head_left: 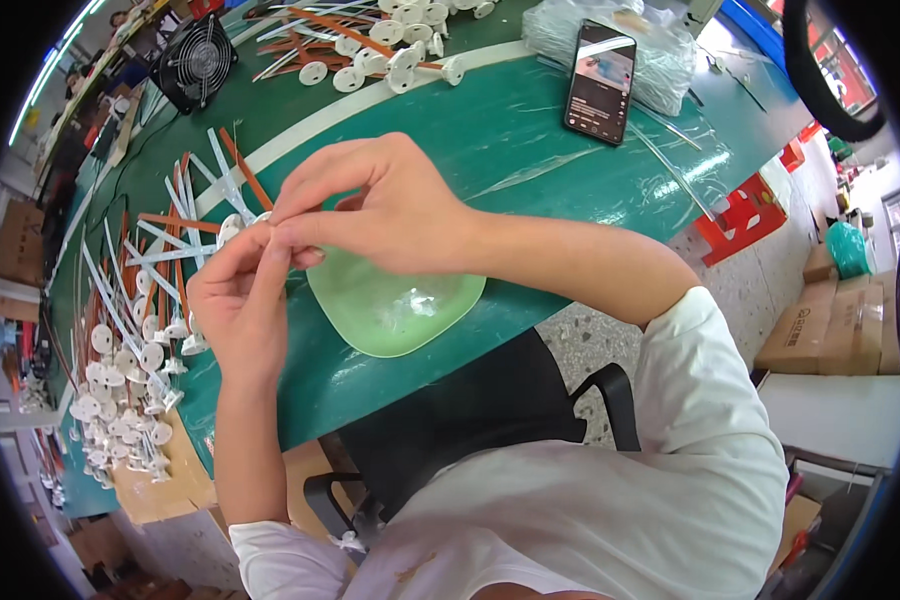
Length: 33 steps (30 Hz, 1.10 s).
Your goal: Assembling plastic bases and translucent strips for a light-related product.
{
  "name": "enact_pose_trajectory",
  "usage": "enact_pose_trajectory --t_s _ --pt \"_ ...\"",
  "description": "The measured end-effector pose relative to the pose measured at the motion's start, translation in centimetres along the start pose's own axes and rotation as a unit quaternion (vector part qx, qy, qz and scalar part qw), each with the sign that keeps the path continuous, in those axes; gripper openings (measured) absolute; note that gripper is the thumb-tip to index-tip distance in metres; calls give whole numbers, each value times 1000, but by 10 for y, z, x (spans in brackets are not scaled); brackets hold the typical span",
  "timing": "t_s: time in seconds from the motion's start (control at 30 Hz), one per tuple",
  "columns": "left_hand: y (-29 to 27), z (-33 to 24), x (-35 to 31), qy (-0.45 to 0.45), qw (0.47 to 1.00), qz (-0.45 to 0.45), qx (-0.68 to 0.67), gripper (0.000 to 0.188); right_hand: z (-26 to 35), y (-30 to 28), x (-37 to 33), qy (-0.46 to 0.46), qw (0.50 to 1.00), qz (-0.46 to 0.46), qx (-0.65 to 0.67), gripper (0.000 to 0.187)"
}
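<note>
Left of the frame's centre, we see the left hand (245, 292) and right hand (402, 200) meeting, each grip pressed together at thumb and fingertips (what they pinch is too hidden for us to tell). A white, round plastic disc (229, 229) shows just beside them, and white discs with orange and pale strips (120, 412) heap at left. Partly behind the right hand, a shallow, light-green bowl (400, 322) rests on the glossy green worktop (555, 185); a black, rectangular phone (600, 88) lies upper right.

Left hand (238, 300) and right hand (395, 205) meet at fingertips (283, 236), fingers curled; right elbow (673, 298) bent, forearm (570, 255) running leftward.
</note>
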<state>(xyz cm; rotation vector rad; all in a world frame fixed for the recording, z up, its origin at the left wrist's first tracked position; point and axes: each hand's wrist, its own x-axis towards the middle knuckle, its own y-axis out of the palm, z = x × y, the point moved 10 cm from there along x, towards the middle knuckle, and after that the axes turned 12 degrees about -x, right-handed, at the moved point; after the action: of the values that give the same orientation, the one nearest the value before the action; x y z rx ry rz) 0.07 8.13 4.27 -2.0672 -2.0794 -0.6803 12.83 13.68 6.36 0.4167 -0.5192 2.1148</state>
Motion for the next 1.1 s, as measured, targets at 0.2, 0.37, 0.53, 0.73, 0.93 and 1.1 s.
enact_pose_trajectory --t_s 0.2,0.37,0.53,0.73,0.93,1.1 --pt "19 4 -3 -33 992 15 -119 31 28 -23 -5 -152 967 -97 -181 6" --pt "17 -5 -5 19 995 -9 98 30 15 -57 15 -159 937 -158 -269 10" --pt "23 -18 -3 120 956 19 267 18 -47 -77 41 -1 887 -85 -454 19" --pt "26 -21 -5 159 937 16 310 13 -67 -87 46 73 782 17 -619 12" --pt "39 -26 -6 184 933 45 306 10 -43 -97 80 -20 683 -20 -730 24" --pt "34 -22 -5 179 931 27 318 7 -65 -97 68 52 723 59 -686 29"
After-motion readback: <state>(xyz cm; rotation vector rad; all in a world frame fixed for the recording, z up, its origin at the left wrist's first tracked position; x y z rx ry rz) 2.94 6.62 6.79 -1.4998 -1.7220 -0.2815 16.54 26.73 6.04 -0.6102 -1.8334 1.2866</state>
